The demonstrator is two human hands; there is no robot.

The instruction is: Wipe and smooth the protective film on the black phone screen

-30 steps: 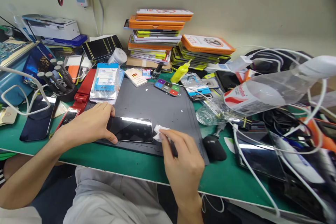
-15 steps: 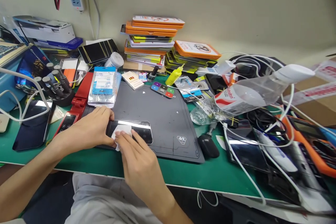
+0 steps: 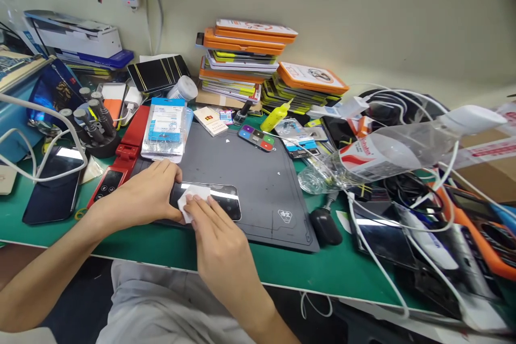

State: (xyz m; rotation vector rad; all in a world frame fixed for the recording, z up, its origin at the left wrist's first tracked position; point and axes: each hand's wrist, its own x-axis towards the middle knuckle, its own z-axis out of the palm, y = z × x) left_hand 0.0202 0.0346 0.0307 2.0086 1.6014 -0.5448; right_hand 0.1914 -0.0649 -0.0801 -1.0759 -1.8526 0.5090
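Observation:
A smartphone [image 3: 229,201] lies screen up on the dark grey work mat [image 3: 258,183], its black glass catching a strip of light. My left hand [image 3: 157,193] grips its left end, thumb at the near edge and fingers at the far edge. Under the fingertips of my right hand [image 3: 220,236] is a folded white wipe [image 3: 197,193], pressed flat against the left half of the screen. The wipe and both hands cover much of that half.
Left are a red clamp-like device [image 3: 121,166], a screwdriver stand [image 3: 94,129] and another phone [image 3: 54,185]. Stacked orange boxes [image 3: 245,37] stand behind the mat, near a yellow bottle [image 3: 276,115]. To the right are a clear plastic bottle [image 3: 387,150], cables and a multimeter [image 3: 487,236].
My right hand with the wipe has shifted slightly on the screen. My left hand keeps its hold on the phone. The whole view has moved a little, so things appear farther right.

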